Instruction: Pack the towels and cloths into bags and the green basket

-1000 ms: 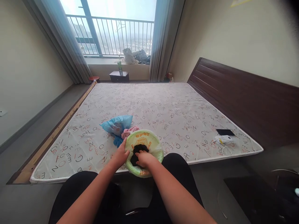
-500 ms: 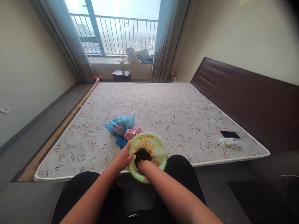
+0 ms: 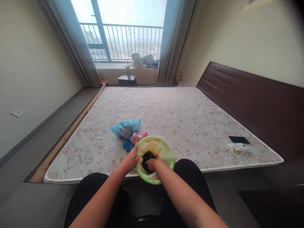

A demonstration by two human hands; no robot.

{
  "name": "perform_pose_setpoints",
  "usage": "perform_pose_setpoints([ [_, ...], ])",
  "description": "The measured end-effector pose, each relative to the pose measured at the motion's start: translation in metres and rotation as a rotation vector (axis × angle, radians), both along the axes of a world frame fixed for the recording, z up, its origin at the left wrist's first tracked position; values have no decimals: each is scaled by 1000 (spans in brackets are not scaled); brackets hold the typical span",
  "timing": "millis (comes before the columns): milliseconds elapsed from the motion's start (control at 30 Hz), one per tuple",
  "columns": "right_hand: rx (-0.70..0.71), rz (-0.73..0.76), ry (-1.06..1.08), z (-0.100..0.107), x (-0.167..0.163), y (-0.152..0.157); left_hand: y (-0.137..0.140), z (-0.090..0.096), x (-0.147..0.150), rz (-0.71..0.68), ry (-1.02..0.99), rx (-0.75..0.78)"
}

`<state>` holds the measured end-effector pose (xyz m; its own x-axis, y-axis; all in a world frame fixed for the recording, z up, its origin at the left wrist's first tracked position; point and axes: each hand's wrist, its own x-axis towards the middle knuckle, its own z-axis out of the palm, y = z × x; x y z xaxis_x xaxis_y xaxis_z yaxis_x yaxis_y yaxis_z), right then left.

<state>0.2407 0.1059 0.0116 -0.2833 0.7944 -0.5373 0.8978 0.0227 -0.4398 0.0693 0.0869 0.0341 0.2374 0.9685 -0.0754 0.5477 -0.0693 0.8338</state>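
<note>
Between my knees stands a round bin lined with a pale green plastic bag [image 3: 163, 148] that has orange print. My left hand [image 3: 131, 159] is closed on the left side of its rim, thumb towards the inside. Reaching in from the right, my right hand [image 3: 151, 164] has its fingers curled against a dark, crumpled bundle [image 3: 147, 156] in the bin. What the bundle is, I cannot tell, and part of my fingers is hidden. Just beyond the rim lie a pink cloth [image 3: 139, 136] and a blue plastic bag [image 3: 125, 128].
The bin stands against the edge of a letter-patterned mattress [image 3: 154, 107]. A black phone [image 3: 239, 139] and a white device with a cable [image 3: 237, 147] lie at its right. A dark headboard [image 3: 249, 91] rises on the right. A small nightstand [image 3: 127, 81] stands by the window.
The view has shifted slightly, so everything sits a little further right and lower. My right hand still works at the dark bundle, which looks smaller and deeper in the bin. My left hand keeps the rim.
</note>
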Motion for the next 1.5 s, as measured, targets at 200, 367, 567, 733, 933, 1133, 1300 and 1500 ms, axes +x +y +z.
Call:
perform_pose_setpoints([
  [200, 65, 89, 18, 41, 16, 4, -5, -7, -3, 30, -56, 33],
  [367, 451, -220, 267, 71, 76, -1, 1, -12, -5, 99, -115, 53],
  [567, 251, -807, 453, 53, 120, 3, 14, -20, -4, 295, -397, -167],
  [733, 105, -597, 360, 28, 110, 12, 16, -22, -11, 428, -293, -226],
  [933, 187, -490, 92, 14, 108, 17, 16, -11, -27, 671, 84, -183],
  [1133, 189, -544, 76, 20, 110, 21, 10, -17, -19, 534, 39, -343],
  [1300, 205, -538, -8, 27, 110, 22, 10, -14, -21, 465, 111, -273],
  [1500, 206, -438, -7, 28, 111, 20, 17, 18, -49, 478, 190, -90],
])
